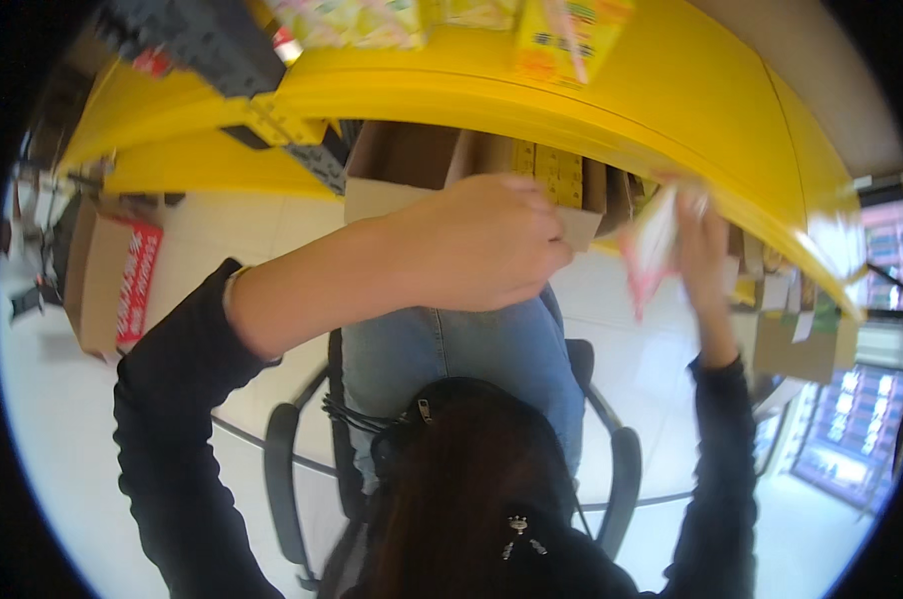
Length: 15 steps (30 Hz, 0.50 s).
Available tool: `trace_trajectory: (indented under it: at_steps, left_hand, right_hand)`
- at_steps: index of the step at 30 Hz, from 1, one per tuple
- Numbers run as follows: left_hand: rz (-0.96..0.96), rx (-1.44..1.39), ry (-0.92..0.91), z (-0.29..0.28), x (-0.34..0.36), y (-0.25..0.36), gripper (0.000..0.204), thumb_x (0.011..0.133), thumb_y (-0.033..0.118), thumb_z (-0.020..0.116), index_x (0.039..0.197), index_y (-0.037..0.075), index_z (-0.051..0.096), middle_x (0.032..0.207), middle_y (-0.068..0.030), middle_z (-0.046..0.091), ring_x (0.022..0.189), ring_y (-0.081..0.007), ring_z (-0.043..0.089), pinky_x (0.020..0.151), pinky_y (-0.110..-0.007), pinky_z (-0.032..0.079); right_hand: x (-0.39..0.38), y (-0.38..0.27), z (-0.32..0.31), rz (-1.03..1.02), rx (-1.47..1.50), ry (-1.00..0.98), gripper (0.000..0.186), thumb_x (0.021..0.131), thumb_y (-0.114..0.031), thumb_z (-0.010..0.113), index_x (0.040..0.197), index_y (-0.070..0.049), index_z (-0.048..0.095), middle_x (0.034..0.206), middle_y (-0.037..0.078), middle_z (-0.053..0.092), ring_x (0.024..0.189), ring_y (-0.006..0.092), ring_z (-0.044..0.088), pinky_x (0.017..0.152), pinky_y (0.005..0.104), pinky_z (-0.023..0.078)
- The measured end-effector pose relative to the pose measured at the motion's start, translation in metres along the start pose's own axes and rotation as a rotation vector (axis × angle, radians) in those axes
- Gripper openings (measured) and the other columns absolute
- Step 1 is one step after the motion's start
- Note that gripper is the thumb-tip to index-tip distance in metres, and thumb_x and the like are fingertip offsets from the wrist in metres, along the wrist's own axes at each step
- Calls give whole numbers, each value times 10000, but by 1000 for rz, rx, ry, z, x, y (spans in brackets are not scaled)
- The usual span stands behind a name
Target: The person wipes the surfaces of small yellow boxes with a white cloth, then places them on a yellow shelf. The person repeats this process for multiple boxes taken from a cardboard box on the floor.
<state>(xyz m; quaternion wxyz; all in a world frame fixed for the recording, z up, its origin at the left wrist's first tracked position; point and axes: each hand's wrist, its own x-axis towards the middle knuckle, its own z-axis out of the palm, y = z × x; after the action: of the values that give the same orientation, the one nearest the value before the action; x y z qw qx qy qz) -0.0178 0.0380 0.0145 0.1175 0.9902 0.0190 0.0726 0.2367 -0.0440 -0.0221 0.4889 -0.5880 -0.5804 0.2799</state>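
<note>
My left hand (501,240) reaches across in front of me, above my lap, with its fingers curled in. Whatever those fingers hold, if anything, is hidden from view. Just beyond it stands an open cardboard box (380,200) with a divider inside. Small yellow boxes (549,170) are packed in the right part of that carton. Over to the right, my right hand (703,240) is closed on a pink-and-white packet (651,245), both smeared by motion near the yellow table's edge.
A curved yellow table (691,90) spans the far side, with a yellow drink carton (571,40) and patterned packs (357,22) on it. Dark grey racks (197,45) stand at upper left. Cardboard boxes lie at left (97,275) and right (801,344). Chair armrests (282,479) flank me.
</note>
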Motion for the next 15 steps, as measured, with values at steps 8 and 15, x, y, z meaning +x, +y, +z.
trace_trajectory:
  at_steps: [8,15]
  left_hand:
    - [-486,-279,-161,105,-5,-56,388,808,218,532,1137,14,542,1011,-189,606,920,-338,597,753,-455,485]
    - [-737,-693,255,141,38,-110,382,815,214,523,1139,10,535,988,-205,615,924,-340,597,729,-435,487]
  right_hand:
    - [0,88,47,97,-246,-196,322,957,-223,452,1168,3,541,1111,102,584,1007,168,531,894,278,394]
    - [34,104,87,225,-349,-376,396,895,-196,567,1209,29,483,1130,122,570,1007,179,534,897,299,403]
